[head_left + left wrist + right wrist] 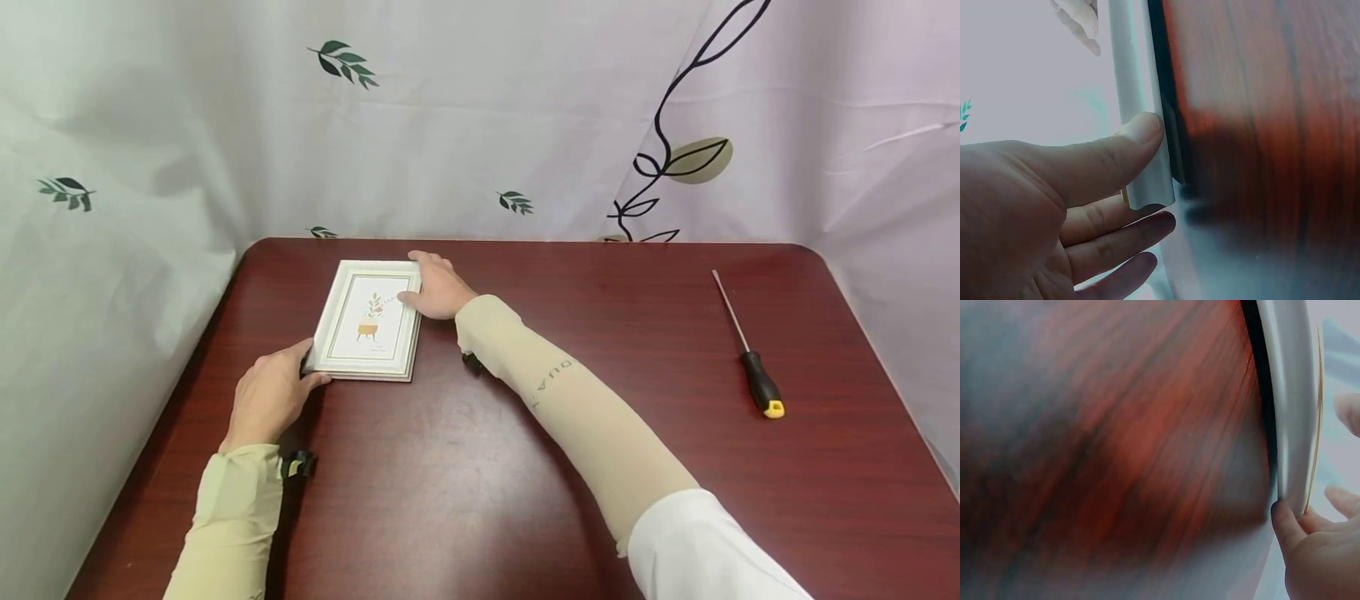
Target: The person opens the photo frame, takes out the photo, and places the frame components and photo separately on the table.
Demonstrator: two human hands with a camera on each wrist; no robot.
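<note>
A white picture frame [362,364] with a potted-plant print lies face up at the table's far left. My left hand [272,392] grips its near left corner. In the left wrist view, that thumb [1138,132] presses the frame's side [1138,75], and the other fingers reach past its end. At the far right corner, my right hand [442,287] holds the frame, its thumb lying over the front and its fingers at the far edge. The right wrist view has fingertips [1286,525] touching the end of the frame's side [1291,412].
A screwdriver [757,375] with a black and yellow handle lies on the right of the dark red wooden table [420,500]. Behind the table's back edge hangs a pale curtain [450,125] with a leaf pattern.
</note>
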